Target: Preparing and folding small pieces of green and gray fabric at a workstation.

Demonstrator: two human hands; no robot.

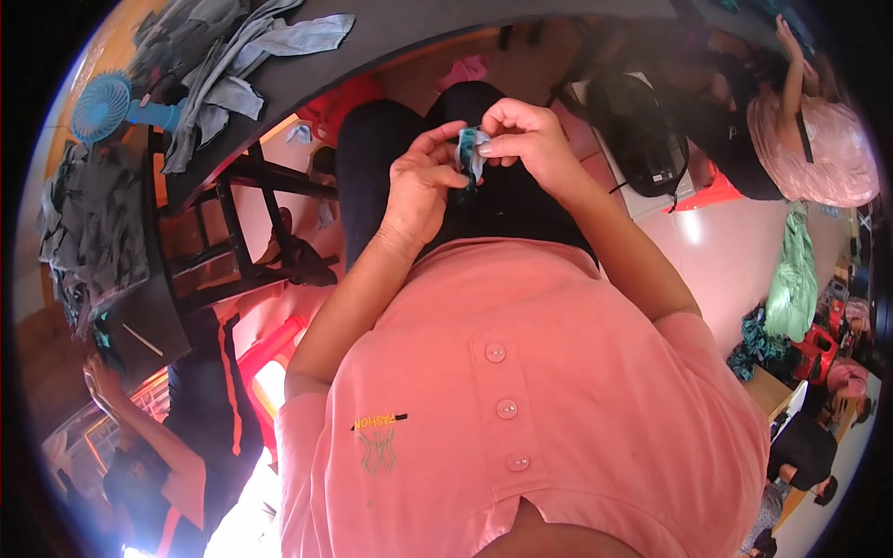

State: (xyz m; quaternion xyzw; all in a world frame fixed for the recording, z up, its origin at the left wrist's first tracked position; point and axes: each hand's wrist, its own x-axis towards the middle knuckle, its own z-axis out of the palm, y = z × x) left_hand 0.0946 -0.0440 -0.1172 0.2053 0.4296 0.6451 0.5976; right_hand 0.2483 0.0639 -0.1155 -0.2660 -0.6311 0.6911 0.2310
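Above my lap I hold a small piece of teal and light-blue fabric [472, 155], folded or bunched, between both hands. My left hand [419, 186] has its thumb and fingers closed around the left and lower edge of the fabric. From the right, the thumb and forefinger of my right hand [539, 144] pinch the paler upper side. A darker teal end hangs below, close to my left thumb. The exact shape of the fabric piece is too small to make out.
A dark table [386, 33] at upper left carries grey cloth strips [233, 70] and a blue fan [102, 107]. Black stool legs [256, 177] stand below it. A black bag [637, 135] sits at right. Other people work at lower left and right, near a green bundle [793, 274].
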